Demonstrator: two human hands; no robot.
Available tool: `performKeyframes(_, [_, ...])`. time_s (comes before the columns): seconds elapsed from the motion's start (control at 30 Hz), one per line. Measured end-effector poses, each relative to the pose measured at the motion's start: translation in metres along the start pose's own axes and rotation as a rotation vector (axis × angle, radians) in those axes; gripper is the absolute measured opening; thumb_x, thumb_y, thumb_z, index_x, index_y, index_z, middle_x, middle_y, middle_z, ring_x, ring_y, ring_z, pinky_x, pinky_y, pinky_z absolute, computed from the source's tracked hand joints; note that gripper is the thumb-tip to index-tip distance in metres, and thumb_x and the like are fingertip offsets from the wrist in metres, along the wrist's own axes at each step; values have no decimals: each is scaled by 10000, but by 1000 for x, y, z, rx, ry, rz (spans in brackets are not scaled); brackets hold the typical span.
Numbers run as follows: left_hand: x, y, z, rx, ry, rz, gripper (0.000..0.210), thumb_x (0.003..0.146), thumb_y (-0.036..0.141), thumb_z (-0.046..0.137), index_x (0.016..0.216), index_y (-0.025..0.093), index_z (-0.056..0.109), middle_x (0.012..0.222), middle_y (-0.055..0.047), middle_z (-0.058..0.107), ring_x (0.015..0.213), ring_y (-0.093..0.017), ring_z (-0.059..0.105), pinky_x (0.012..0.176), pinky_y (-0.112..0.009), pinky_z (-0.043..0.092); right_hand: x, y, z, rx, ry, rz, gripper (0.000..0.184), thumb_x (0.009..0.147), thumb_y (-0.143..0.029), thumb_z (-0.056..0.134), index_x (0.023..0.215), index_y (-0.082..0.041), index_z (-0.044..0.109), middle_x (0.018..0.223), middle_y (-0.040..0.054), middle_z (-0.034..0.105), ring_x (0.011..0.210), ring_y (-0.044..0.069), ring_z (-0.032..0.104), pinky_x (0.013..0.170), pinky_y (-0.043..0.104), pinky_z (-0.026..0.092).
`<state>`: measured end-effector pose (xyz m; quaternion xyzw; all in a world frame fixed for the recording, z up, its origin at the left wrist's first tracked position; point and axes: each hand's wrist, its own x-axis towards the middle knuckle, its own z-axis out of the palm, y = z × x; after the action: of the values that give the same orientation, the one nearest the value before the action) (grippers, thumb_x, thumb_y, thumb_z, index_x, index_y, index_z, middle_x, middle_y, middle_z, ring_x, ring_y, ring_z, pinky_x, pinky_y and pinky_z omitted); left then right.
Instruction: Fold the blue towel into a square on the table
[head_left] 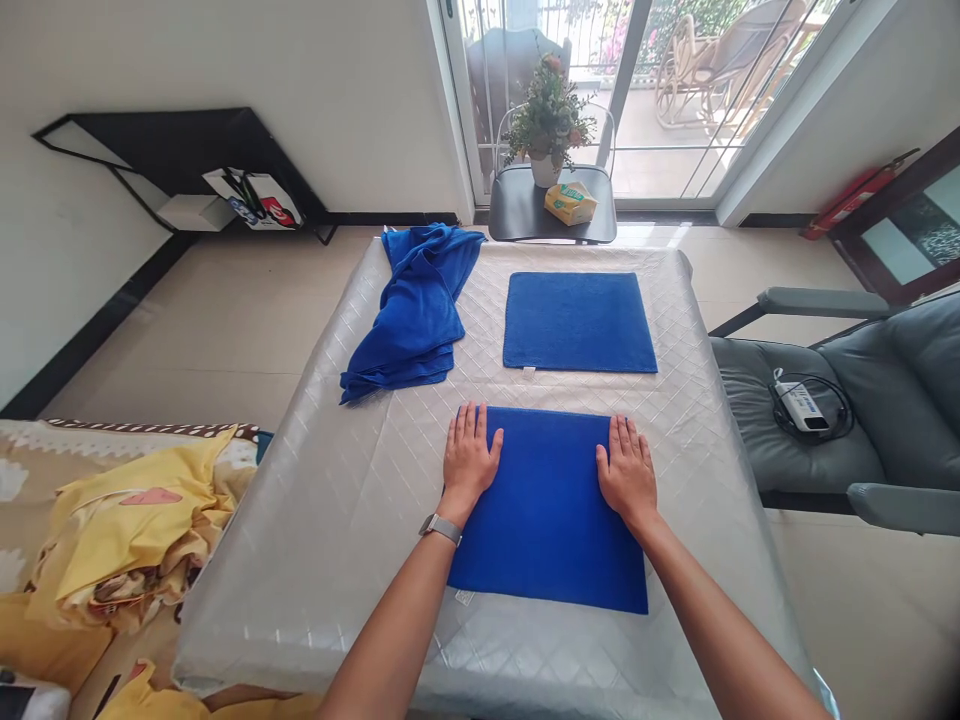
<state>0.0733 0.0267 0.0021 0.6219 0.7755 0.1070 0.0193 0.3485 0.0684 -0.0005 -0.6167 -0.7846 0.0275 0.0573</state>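
A blue towel [551,520] lies spread flat on the table in front of me, a small white tag showing at its lower left edge. My left hand [471,455] rests flat on its upper left edge, fingers stretched out, a watch on the wrist. On the upper right edge lies my right hand [628,468], also flat with straight fingers. Just beyond is another blue towel [579,322], laid out smooth, with a tag at its near edge. To the far left sits a crumpled pile of blue towels [420,310].
A silvery quilted cover [322,520] drapes the table. Behind stands a chair [517,205] holding a potted plant [549,120] and a tissue pack [571,203]. At right, a grey armchair [750,375] bears a power strip [801,402]. Yellow bedding [142,500] lies at left.
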Motion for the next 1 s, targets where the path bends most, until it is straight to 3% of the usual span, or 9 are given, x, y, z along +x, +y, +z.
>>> performKeyframes(0.17, [0,1,-3,-8,-8,-6,647,1021,469,305,1571,131,264,1635,-125,280,1532,-261,185,1247,-489,222,-3,-6,-3,-16,92,-77,644,1038,-343,263,1602,-110,56,1631,124,273,1532,249,163,1246,521,124])
performKeyframes(0.4, [-1,1,-2,0,4,-8,645,1028,486,267,1582,158,233,1637,-102,285,1536,-241,169,1249,-493,214,3,-6,1,-2,-20,-24,649,1047,-436,202,1600,-105,131,1641,108,254,1531,241,171,1247,479,154])
performKeyframes(0.67, [1,2,-5,-8,-14,-24,673,1028,490,269,1560,78,271,1630,-156,276,1535,-278,164,1251,-508,196,4,-7,2,14,-8,-4,628,1044,-379,230,1607,-141,88,1642,90,262,1529,218,176,1244,471,168])
performKeyframes(0.8, [-1,50,-8,-64,6,16,678,1028,474,277,1547,38,285,1629,-175,263,1537,-274,144,1261,-490,178,4,-8,0,10,-10,0,628,1040,-371,233,1606,-134,101,1643,90,261,1529,216,175,1244,465,167])
performKeyframes(0.93, [-4,125,0,-205,-44,307,630,1020,459,326,1559,133,296,1629,-98,295,1534,-218,169,1265,-443,201,2,-3,3,-19,-20,-26,640,1026,-330,263,1605,-118,90,1650,102,235,1537,222,137,1244,467,162])
performKeyframes(1.0, [-3,152,8,-256,-63,399,605,1018,439,344,1556,164,311,1619,-73,329,1527,-200,203,1260,-424,226,1,1,5,-35,-29,-64,665,1001,-271,295,1606,-123,61,1659,96,206,1543,222,97,1244,464,160])
